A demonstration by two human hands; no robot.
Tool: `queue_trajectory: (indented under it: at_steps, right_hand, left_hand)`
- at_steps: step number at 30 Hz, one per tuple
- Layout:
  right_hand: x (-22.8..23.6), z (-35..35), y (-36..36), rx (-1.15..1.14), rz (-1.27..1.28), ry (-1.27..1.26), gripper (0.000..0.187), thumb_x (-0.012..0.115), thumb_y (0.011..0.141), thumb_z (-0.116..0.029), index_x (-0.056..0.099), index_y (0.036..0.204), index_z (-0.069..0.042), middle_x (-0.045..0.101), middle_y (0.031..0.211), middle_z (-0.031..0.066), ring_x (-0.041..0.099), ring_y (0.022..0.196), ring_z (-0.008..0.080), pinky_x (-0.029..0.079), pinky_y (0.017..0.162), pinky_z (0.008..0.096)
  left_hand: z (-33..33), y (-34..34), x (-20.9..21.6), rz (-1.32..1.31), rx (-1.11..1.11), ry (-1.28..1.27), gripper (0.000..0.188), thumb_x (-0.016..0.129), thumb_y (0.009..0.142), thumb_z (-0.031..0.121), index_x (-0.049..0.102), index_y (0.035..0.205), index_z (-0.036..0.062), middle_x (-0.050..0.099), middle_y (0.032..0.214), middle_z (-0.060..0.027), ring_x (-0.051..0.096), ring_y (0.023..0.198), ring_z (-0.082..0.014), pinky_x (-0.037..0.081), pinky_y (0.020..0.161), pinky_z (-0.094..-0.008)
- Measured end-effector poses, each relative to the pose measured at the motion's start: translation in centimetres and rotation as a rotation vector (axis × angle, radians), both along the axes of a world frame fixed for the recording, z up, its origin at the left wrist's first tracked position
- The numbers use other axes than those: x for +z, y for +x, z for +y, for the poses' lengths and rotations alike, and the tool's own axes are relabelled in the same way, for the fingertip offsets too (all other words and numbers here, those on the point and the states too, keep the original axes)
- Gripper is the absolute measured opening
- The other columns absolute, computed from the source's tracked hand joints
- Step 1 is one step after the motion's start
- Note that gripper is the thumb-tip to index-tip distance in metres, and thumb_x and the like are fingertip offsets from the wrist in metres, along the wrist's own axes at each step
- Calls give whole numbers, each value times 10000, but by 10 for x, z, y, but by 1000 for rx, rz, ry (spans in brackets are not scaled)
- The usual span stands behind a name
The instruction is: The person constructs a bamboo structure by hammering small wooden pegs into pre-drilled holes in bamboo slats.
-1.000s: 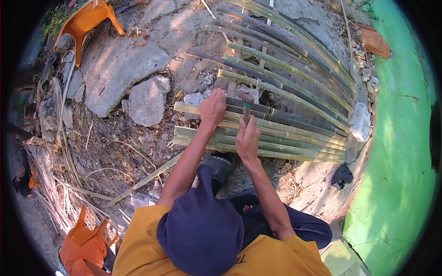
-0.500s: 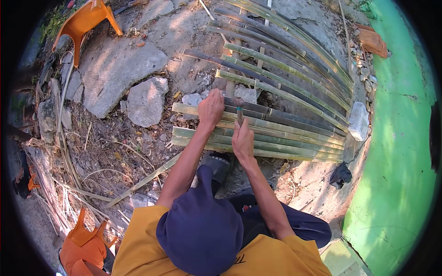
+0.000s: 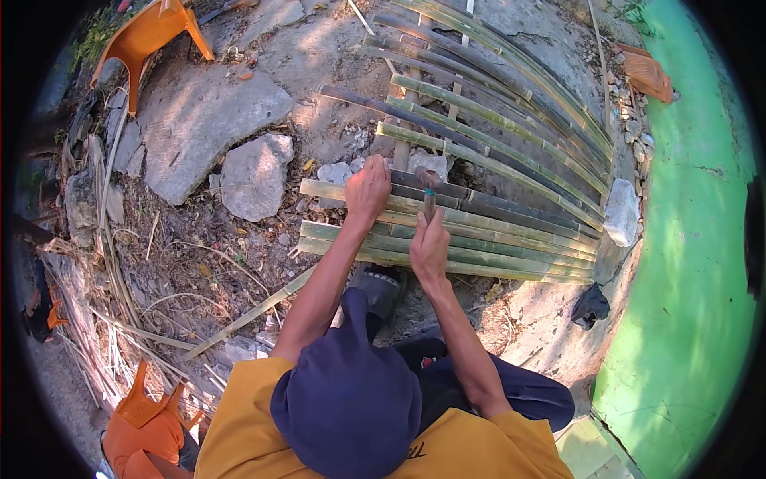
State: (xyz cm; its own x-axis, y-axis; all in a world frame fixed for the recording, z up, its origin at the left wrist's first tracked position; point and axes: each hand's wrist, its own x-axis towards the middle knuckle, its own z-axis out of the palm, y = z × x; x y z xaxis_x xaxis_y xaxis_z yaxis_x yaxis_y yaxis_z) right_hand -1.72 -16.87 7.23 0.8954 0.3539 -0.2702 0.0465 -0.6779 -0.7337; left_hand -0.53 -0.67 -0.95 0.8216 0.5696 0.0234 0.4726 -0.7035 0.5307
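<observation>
My left hand point(image 3: 369, 190) is closed around the left end of a dark bamboo strip point(image 3: 451, 190), its fingertips partly hidden. Just to its right, my right hand point(image 3: 431, 246) grips a hammer point(image 3: 429, 203) by the handle, with the head above the dark strip. A pale bamboo strip point(image 3: 321, 188) runs under my left wrist. Closer to me, green bamboo strips point(image 3: 319, 230) lie side by side below my hands. Farther off, more strips point(image 3: 455, 145) are spaced apart across a wooden crosspiece point(image 3: 401, 152).
Broken concrete slabs point(image 3: 257, 177) lie on the dirt at left. An orange plastic chair point(image 3: 144, 40) stands at far left; a person in an orange shirt point(image 3: 144, 439) is at lower left. A white block point(image 3: 621, 211) sits by the strips' right ends, beside a green surface point(image 3: 678, 279).
My right hand and the hammer have shifted slightly to the right, and the hammer head is farther from my left hand. My left hand stays at the strip's end.
</observation>
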Motion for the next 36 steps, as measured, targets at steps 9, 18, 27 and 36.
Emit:
queue_trajectory:
  at_steps: [9,18,27,36]
  right_hand:
    - [7,7,-1,25,-79,79,217,499,1079,-201,500,1108,14,623,693,300,640,683,524,417,550,593]
    - [-9,-1,-4,-39,-74,40,249,483,1094,-212,500,1136,32,570,643,271,592,632,528,374,535,559]
    - [-13,9,1,18,-63,51,225,497,1086,-197,506,1082,28,605,704,281,617,688,519,392,564,558]
    - [-21,8,1,41,-168,-25,264,498,1079,-197,511,1121,63,614,691,297,614,656,531,381,568,589]
  left_hand:
    - [1,-1,-1,-9,-2,-26,263,445,1090,312,542,970,99,644,877,-160,667,709,-408,538,597,-523]
    - [1,-1,0,0,10,-54,272,440,1091,317,549,970,99,651,878,-169,669,722,-422,539,623,-541]
    - [-2,2,2,29,-5,-75,284,427,1094,315,554,982,87,657,891,-179,669,732,-432,535,634,-549]
    - [2,3,-3,31,-17,-60,278,430,1093,305,553,983,80,659,910,-187,672,747,-429,536,633,-542]
